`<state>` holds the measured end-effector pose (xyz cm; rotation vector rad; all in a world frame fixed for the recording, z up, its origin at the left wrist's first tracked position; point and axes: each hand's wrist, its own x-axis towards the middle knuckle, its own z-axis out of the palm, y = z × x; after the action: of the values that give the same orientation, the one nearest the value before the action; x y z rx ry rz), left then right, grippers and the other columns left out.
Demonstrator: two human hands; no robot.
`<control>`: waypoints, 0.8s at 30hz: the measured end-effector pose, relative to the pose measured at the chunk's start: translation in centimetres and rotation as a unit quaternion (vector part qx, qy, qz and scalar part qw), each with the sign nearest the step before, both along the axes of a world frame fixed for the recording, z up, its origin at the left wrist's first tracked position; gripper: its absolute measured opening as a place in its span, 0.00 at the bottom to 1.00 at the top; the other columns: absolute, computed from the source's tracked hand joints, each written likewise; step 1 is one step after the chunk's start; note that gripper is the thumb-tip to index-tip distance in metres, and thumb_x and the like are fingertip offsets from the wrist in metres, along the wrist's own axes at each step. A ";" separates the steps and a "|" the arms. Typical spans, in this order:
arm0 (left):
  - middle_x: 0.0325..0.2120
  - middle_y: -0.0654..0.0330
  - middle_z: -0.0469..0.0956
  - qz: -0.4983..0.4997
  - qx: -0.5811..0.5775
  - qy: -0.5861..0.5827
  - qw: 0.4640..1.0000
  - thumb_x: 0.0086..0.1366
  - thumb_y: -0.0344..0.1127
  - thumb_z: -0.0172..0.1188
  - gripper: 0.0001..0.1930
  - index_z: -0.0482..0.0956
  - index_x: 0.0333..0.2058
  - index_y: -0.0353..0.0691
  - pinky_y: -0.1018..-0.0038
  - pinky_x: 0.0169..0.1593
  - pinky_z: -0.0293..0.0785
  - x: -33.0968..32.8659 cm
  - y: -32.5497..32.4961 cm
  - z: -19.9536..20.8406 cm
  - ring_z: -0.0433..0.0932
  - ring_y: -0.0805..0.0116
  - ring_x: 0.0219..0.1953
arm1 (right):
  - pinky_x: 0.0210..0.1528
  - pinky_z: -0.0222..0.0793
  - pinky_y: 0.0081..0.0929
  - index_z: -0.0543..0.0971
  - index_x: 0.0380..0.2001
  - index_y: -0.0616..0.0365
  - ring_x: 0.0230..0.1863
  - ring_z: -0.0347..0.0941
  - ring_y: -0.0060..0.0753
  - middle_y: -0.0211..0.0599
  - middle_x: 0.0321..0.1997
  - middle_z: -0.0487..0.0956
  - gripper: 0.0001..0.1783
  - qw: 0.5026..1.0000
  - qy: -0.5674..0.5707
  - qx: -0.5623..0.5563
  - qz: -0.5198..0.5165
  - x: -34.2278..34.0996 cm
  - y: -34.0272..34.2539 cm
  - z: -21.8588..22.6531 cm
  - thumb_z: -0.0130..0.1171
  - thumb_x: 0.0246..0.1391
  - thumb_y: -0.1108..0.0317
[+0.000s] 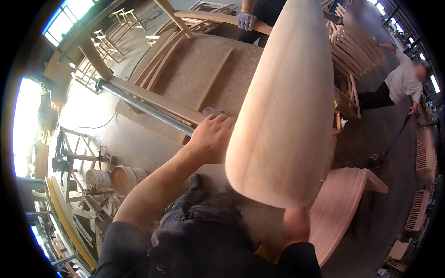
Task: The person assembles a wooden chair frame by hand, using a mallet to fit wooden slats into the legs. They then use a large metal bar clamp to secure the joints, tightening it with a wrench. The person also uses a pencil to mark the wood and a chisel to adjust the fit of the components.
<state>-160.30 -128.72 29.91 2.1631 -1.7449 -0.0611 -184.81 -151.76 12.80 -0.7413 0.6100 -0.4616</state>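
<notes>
A large, pale, tapered wooden leg [285, 106] looms close up and covers much of the middle. Beside its lower left edge is my left hand [214, 136], knuckles up and fingers bent over, at the near end of a curved wooden rail [157, 101] and a metal pipe clamp [143, 110]. What the fingers close on is partly hidden. A grey metal clamp part [212, 111] shows just beyond the knuckles. Only the wrist of my right arm [295, 224] shows below the leg's rounded end; the right hand itself is hidden behind the wood.
Across the brown worktop [194, 60], another person's gloved hand [246, 21] rests on a far rail [218, 17]. A curved slatted wooden panel [338, 199] stands at right. Buckets [125, 180] sit on the floor at left. Another person [403, 76] stands at far right holding a long handle.
</notes>
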 end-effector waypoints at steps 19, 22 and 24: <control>0.36 0.55 0.76 0.041 0.024 -0.081 0.996 0.54 0.32 0.56 0.12 0.77 0.37 0.38 0.63 0.52 0.69 -0.7 1.5 -2.4 0.75 0.58 0.43 | 0.19 0.52 0.21 0.69 0.29 0.50 0.19 0.57 0.19 0.24 0.22 0.65 0.22 0.986 0.061 -0.034 -0.150 -5.7 14.6 12.7 0.50 0.71 0.45; 0.34 0.59 0.76 0.026 0.027 -0.068 0.997 0.53 0.33 0.57 0.13 0.79 0.39 0.39 0.63 0.49 0.69 -0.3 1.4 -3.9 0.75 0.60 0.43 | 0.20 0.54 0.21 0.69 0.28 0.51 0.18 0.60 0.22 0.27 0.19 0.67 0.19 0.949 0.157 -0.216 -0.168 -3.6 14.2 14.2 0.49 0.71 0.52; 0.34 0.58 0.76 0.009 -0.046 -0.088 0.995 0.51 0.33 0.60 0.14 0.78 0.38 0.38 0.65 0.47 0.69 -0.2 1.5 -3.2 0.76 0.61 0.42 | 0.21 0.61 0.30 0.71 0.29 0.57 0.19 0.66 0.29 0.33 0.19 0.68 0.20 0.818 0.287 -0.490 -0.093 -6.9 11.4 11.7 0.46 0.72 0.55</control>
<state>-160.49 -127.23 26.67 2.1737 -1.7828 0.2174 -191.73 -140.39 24.50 -1.8674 1.0235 -0.7529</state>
